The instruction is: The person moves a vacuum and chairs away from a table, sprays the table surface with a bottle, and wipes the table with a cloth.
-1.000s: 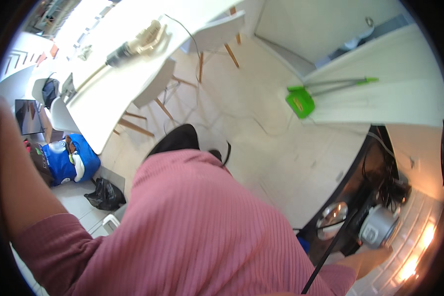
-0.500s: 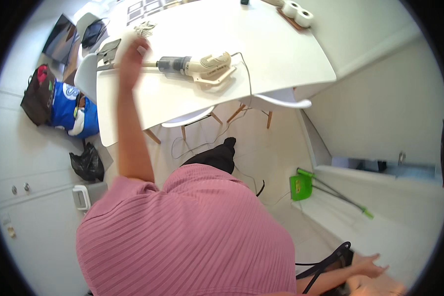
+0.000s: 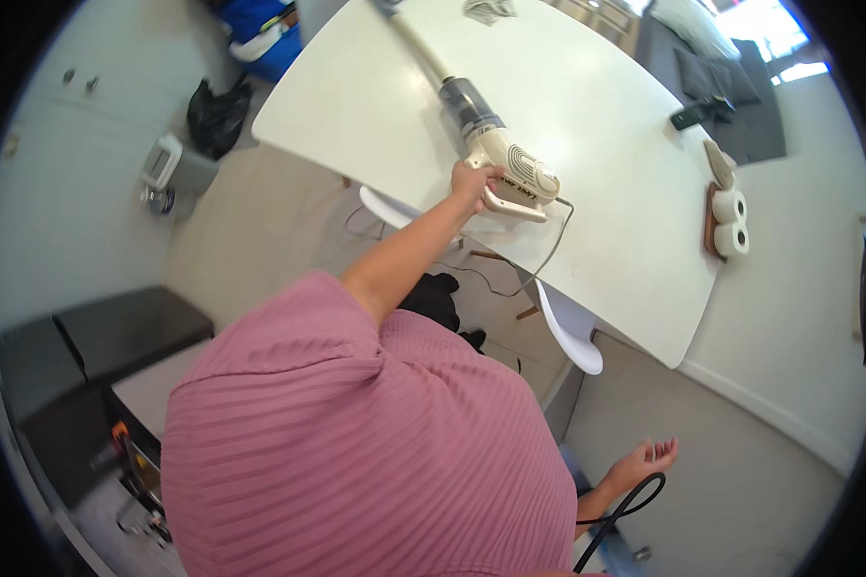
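On the white table (image 3: 606, 144) lies a cream stick vacuum cleaner (image 3: 518, 162) with a dark clear dust cup and a long tube running to the far left. My left hand (image 3: 473, 185) is closed around the front of its handle, thumb on top. A thin grey cord (image 3: 566, 240) leaves the back of the vacuum and drops over the near table edge. Down at the lower right, my right hand (image 3: 643, 465) hangs in the air, palm up. Its fingers are apart and loosely bent, with nothing in them. A black strap loop (image 3: 645, 489) passes beside it.
White chairs (image 3: 570, 337) are tucked at the near side. Paper rolls (image 3: 731, 223) stand on a brown tray at the table's right end, with a dark object (image 3: 691, 117) farther back. A crumpled cloth (image 3: 491, 10) lies at the far edge. Left on the floor sits a black bag (image 3: 217, 119).
My left hand has come down from above the tube and taken hold of the vacuum's handle. The view has turned to the right. My right hand stays empty at the lower right.
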The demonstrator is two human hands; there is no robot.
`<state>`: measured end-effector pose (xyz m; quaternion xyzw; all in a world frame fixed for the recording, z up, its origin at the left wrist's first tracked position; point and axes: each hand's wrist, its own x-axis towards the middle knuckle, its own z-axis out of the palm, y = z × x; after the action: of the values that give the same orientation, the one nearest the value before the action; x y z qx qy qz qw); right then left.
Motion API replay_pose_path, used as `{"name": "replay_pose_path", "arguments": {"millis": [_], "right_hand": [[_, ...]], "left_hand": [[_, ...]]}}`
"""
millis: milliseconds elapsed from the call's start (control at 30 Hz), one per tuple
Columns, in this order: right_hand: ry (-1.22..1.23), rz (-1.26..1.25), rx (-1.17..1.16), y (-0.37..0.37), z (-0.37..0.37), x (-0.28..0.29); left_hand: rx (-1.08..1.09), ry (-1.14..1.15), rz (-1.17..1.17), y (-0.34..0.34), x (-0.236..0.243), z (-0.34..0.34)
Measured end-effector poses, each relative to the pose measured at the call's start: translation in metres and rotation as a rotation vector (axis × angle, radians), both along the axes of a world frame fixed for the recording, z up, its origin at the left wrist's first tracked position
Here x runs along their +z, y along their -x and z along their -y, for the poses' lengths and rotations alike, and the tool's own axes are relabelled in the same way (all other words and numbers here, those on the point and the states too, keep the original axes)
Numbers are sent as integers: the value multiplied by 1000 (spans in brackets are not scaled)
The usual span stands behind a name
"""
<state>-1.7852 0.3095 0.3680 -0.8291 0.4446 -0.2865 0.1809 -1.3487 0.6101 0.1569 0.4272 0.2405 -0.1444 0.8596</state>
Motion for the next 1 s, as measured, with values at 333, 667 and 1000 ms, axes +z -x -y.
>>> {"name": "replay_pose_path", "arguments": {"millis": [333,667,1000], "right_hand": [[-376,152,927,-185,-33,-54],[-92,-263,1781,-281,-230,-126],[82,-698,1422,-347,-350,-213]], "left_hand": [[71,505,54,187,169,-191],[452,-338,155,436,233,-359],[96,-948,-84,320,233,-511]]}}
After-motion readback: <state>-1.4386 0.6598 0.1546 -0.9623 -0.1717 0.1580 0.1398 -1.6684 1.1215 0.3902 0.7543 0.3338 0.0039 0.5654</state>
